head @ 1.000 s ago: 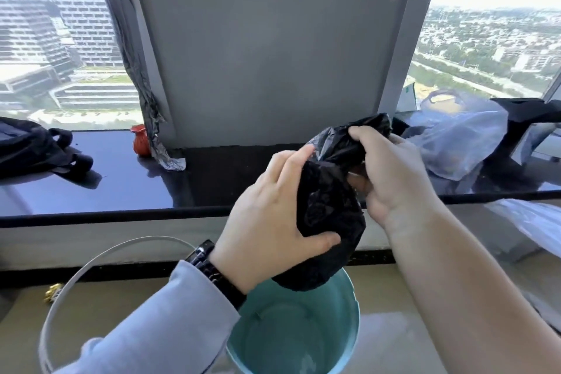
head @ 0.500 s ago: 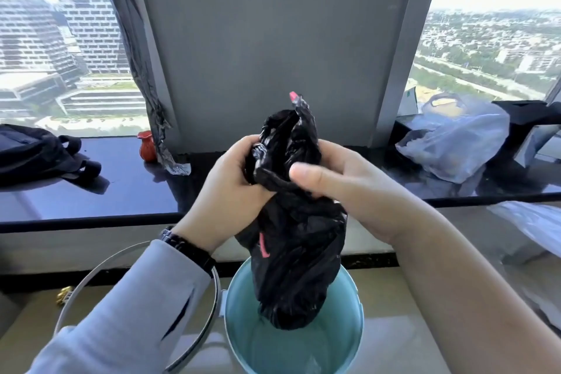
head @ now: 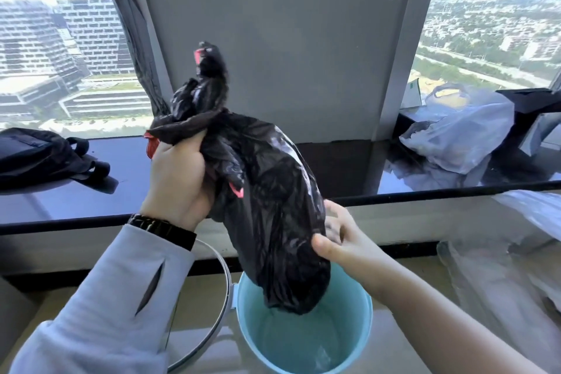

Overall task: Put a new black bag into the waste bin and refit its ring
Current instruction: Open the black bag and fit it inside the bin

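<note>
Black bag [head: 267, 206] crumpled, pink drawstring showing, above teal bin [head: 303, 340]

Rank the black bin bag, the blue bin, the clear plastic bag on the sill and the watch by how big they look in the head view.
1. Black bin bag, though nearer the camera.
2. Blue bin, partly cut off.
3. Clear plastic bag, farther away, so unsure against the bin.
4. Watch.

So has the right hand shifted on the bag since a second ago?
Yes. The right hand has dropped from the bunched top of the black bag to its lower side, now below the dark windowsill edge, close above the blue bin.
</note>
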Demonstrator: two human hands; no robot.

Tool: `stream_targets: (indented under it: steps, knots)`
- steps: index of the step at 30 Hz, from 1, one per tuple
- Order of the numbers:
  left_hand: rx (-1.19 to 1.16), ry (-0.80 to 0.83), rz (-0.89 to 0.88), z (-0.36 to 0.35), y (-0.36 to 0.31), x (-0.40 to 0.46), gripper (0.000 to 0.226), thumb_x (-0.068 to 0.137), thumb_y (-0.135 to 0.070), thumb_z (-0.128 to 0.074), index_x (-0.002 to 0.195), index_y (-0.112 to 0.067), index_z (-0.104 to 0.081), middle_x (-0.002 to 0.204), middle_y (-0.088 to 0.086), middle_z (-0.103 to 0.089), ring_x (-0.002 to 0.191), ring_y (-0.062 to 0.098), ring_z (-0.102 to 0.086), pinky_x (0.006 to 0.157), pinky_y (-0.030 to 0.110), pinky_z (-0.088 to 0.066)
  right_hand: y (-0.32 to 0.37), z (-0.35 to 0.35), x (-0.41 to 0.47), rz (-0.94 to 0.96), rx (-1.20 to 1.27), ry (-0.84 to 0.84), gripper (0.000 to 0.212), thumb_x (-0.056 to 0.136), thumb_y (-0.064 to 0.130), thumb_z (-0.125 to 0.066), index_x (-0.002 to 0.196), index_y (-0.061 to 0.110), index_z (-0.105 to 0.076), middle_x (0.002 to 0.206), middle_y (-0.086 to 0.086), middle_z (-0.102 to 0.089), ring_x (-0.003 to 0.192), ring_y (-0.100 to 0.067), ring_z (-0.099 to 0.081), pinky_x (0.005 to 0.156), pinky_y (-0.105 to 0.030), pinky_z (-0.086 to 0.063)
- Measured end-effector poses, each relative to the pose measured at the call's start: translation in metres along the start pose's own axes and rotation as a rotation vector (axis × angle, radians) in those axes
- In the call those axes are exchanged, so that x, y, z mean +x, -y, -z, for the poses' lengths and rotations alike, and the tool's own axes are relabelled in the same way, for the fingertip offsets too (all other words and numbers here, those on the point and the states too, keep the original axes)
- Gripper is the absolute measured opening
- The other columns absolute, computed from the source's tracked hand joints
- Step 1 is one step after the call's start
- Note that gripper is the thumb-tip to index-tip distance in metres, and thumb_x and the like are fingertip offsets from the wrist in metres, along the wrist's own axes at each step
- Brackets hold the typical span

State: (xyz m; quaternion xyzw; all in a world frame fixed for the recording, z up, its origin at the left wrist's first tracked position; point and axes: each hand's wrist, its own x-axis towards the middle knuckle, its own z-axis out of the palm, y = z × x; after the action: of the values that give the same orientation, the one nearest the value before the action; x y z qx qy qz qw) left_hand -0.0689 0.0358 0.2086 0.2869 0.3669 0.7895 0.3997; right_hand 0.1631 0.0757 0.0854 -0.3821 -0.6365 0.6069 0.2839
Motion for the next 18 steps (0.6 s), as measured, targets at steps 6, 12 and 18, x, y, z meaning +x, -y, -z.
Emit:
stream_targets:
  steps: [6,12,18]
  knots:
    - [-0.226,-0.042,0.210,0.036,-0.008,0.026,0.041,0.104,-0.014,-0.044,0.140,0.006,-0.050,0.139,0.018,-0.058,0.129,0.027,-0.057,0.114,0.039,-0.040,-0.040,-0.004,0.003,-0.006,0.026,-0.031,0.075,0.066,0.004,-0.091,0.128,0.030,-0.059,0.112,0.006,-0.078,0.104,-0.010,-0.072,0.078,-0.022,-0.058]
    - [-0.054,-0.225,0.174,0.085,-0.005,0.042,0.018,0.101,-0.007,-0.049,0.108,-0.006,-0.065,0.064,-0.001,-0.072,0.046,0.006,-0.064,0.040,0.015,-0.049,-0.031,0.029,0.018,-0.082,0.087,-0.303,0.014,0.098,0.007,-0.063,0.093,0.007,-0.076,0.084,-0.005,-0.082,0.073,-0.013,-0.075,0.061,-0.024,-0.059]
    - [0.228,-0.396,0.253,0.135,0.005,0.048,0.009,0.093,-0.026,-0.063,0.090,-0.020,-0.069,0.077,-0.004,-0.078,0.045,0.010,-0.066,0.044,0.021,-0.046,-0.028,0.074,0.024,-0.151,0.288,-0.394,0.026,0.106,0.023,-0.050,0.092,0.017,-0.071,0.069,0.008,-0.075,0.055,-0.004,-0.064,0.065,-0.029,-0.048]
